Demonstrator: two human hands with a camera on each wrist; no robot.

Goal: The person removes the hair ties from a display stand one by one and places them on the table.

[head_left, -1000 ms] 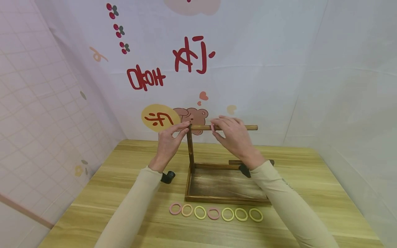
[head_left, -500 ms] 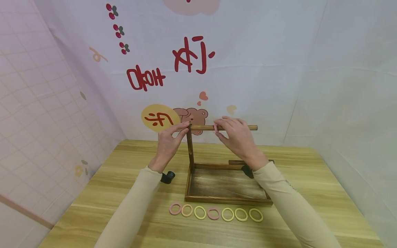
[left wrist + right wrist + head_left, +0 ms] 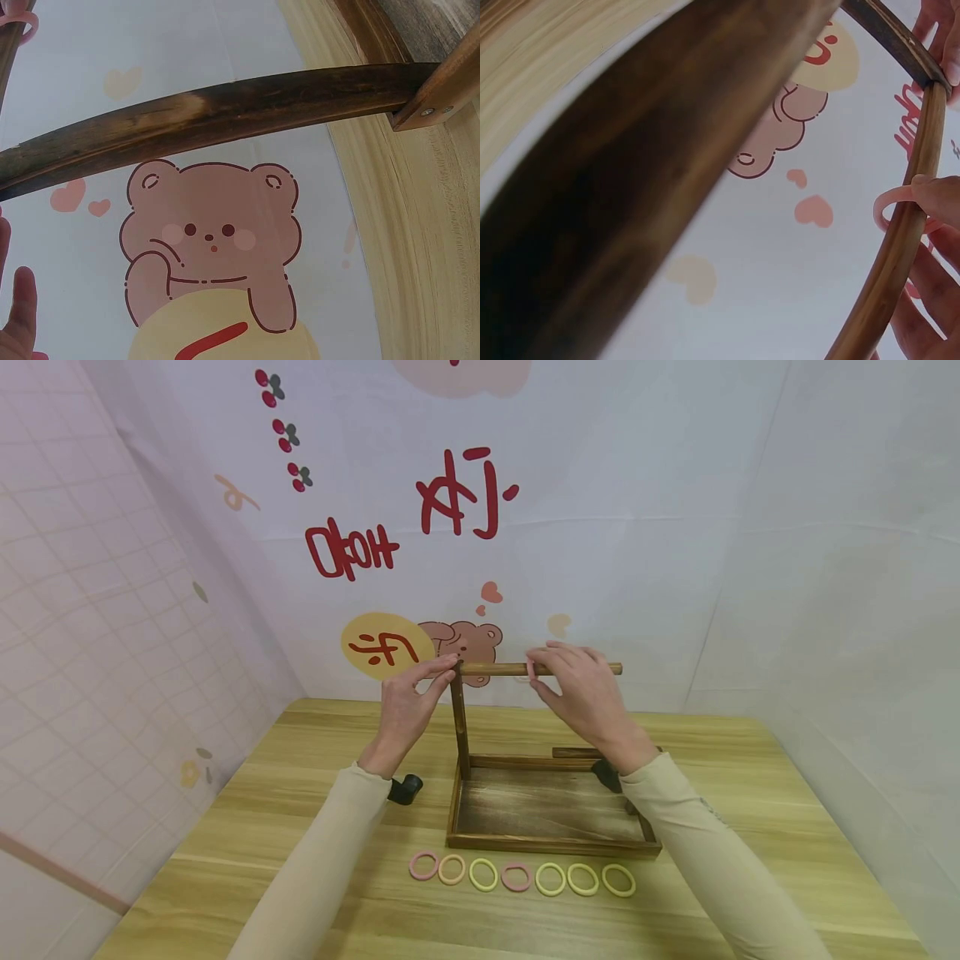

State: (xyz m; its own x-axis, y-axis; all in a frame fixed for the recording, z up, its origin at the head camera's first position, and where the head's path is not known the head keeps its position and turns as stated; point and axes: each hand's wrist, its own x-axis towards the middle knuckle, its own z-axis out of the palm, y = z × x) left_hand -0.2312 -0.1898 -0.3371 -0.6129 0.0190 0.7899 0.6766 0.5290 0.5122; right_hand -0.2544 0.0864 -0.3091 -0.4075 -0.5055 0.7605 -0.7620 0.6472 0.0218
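Note:
A dark wooden stand has an upright post (image 3: 461, 722) on the left, with a lighter round bar (image 3: 491, 669) reaching right from its top. My left hand (image 3: 407, 700) pinches the corner where post and bar meet. Between thumb and fingertips my right hand (image 3: 583, 692) holds a pink ring (image 3: 531, 669). The ring encircles the bar near its middle, as the right wrist view also shows with the pink ring (image 3: 887, 199) around the wood. At the left wrist view's top left corner is the same pink ring (image 3: 31, 27); the left fingers (image 3: 22, 307) show at the lower left edge.
In front of the stand's shallow tray (image 3: 551, 842), several rings lie in a row: pink rings (image 3: 424, 866), an orange ring (image 3: 452, 869) and yellow rings (image 3: 551, 879). A shorter, lower bar (image 3: 576, 752) sits behind, partly hidden by the right arm. A printed cloth (image 3: 600, 568) hangs behind.
My right hand has slid the pink ring a little to the right along the bar, away from the post. The left hand stays at the corner.

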